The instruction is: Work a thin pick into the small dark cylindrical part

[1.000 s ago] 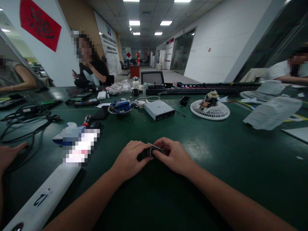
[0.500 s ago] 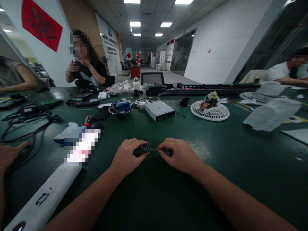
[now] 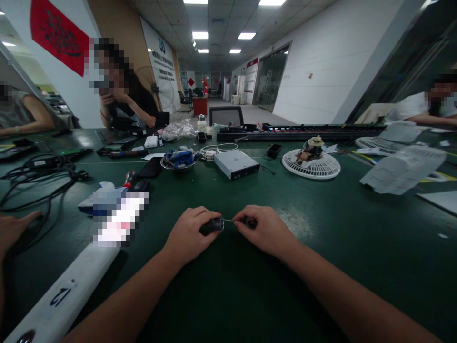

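A short dark cylinder is pinched between the thumb and fingers of my left hand, its round open end facing right. My right hand is closed around a thin tool whose dark handle lies mostly hidden in the fingers. From its fingertips a thin metal shaft points left, its tip at the rim of the cylinder's open end. Whether the tip is inside cannot be made out. Both hands are low over the green table, a small gap between them.
Ahead lie a grey disc drive, a metal bowl with blue items and a white fan grille. A long white device and black cables are on the left, beside another person's hand.
The cylinder in my left hand has turned slightly, its open end a little lower and further right. My right hand is nearly unmoved. The person across has raised a dark object to the face.
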A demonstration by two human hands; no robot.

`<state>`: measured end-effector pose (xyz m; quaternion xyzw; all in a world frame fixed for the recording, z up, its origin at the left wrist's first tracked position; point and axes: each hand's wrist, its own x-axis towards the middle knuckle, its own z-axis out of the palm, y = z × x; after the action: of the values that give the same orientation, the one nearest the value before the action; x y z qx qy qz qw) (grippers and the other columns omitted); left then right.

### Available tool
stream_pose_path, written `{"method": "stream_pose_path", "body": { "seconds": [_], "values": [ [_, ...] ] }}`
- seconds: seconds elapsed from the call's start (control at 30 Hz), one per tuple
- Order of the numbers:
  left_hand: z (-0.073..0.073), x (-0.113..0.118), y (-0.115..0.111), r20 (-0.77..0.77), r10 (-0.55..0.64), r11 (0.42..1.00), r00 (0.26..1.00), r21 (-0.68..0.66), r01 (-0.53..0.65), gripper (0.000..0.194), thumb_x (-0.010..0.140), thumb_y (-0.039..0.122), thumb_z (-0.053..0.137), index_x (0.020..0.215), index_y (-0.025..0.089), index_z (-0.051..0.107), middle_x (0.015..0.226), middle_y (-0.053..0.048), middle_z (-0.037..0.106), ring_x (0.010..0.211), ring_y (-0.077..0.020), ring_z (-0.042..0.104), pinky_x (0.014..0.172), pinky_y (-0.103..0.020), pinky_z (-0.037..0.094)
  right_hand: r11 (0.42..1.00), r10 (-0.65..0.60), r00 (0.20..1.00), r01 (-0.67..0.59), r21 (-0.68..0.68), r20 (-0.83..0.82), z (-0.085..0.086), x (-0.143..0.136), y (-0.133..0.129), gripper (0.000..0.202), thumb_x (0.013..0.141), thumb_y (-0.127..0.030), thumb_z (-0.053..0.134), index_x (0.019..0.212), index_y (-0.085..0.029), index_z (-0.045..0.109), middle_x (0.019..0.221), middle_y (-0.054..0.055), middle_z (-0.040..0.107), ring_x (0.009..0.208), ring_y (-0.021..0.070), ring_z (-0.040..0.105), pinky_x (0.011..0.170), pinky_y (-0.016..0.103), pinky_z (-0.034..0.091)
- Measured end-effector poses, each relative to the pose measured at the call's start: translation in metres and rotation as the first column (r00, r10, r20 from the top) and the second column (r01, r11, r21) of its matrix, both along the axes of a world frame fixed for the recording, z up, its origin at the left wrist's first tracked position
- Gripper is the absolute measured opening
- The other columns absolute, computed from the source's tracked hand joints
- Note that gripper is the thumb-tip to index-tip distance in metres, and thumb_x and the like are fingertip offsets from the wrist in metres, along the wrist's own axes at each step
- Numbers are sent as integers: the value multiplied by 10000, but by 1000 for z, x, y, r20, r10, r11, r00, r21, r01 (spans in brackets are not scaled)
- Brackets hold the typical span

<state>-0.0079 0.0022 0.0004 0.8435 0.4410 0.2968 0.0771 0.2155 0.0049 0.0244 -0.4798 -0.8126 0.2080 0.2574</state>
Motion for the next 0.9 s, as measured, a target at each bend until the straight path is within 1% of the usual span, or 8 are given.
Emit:
{"method": "stream_pose_path", "body": {
  "seconds": [0.07,0.17,0.3,0.47,0.57,0.7,0.83,0.9],
  "values": [
    [0,0,0,-7,-1,1000,1000,-16,1,288,778,171,716,1049,247,654,964,-15,667,873,-215,601,790,-389,465,999,28,999,-27,-26,30,1,0,0,132,813,-209,621,851,-218,747,794,15,701,674,138,590,598,270,429],
    [1,0,0,0,0,1000,1000,-30,0,285,779,167,713,1045,252,656,967,-15,664,876,-215,602,795,-385,470,990,76,997,-77,-115,-17,2,0,-1,143,820,-211,612,868,-215,746,763,5,700,643,127,586,585,259,429],
    [0,0,1,-8,14,999,1000,-38,-15,293,791,188,708,1070,257,654,974,-13,665,876,-215,602,798,-388,470,997,-30,1000,30,-73,6,0,-1,0,137,816,-229,617,857,-220,748,806,12,711,687,142,599,606,270,431],
    [-1,0,1,-27,21,997,999,-75,-23,296,782,191,717,1065,261,661,978,-7,665,874,-206,604,807,-374,473,983,49,998,-55,-177,-38,-3,-2,2,152,828,-239,603,868,-214,748,726,-2,699,621,122,586,575,252,422],
    [-2,0,1,-34,33,996,999,-85,-36,296,790,204,714,1075,266,665,976,-3,660,864,-198,603,807,-360,481,994,-35,999,36,-107,6,-3,-2,2,146,815,-242,612,848,-215,752,774,7,711,672,136,601,604,263,425],
    [-2,0,1,-36,33,994,999,-106,-36,308,778,179,718,1070,264,669,980,-2,657,868,-193,608,803,-341,490,981,40,999,-42,-191,-19,-3,-3,1,155,823,-248,601,865,-222,748,744,-4,705,633,125,595,576,250,419],
    [-2,0,1,-37,26,995,999,-97,-30,307,790,198,714,1086,265,666,980,-4,654,872,-192,611,804,-342,494,989,-44,999,46,-137,18,-3,-3,1,155,819,-254,601,858,-229,749,781,5,714,683,143,610,601,265,419],
    [-2,0,1,-29,13,995,1000,-100,-16,316,784,193,719,1087,265,663,984,0,655,885,-190,616,805,-339,496,987,-21,1000,23,-162,14,-3,-3,1,157,822,-257,598,861,-232,748,778,2,714,675,139,609,600,263,421]
  ]
}}
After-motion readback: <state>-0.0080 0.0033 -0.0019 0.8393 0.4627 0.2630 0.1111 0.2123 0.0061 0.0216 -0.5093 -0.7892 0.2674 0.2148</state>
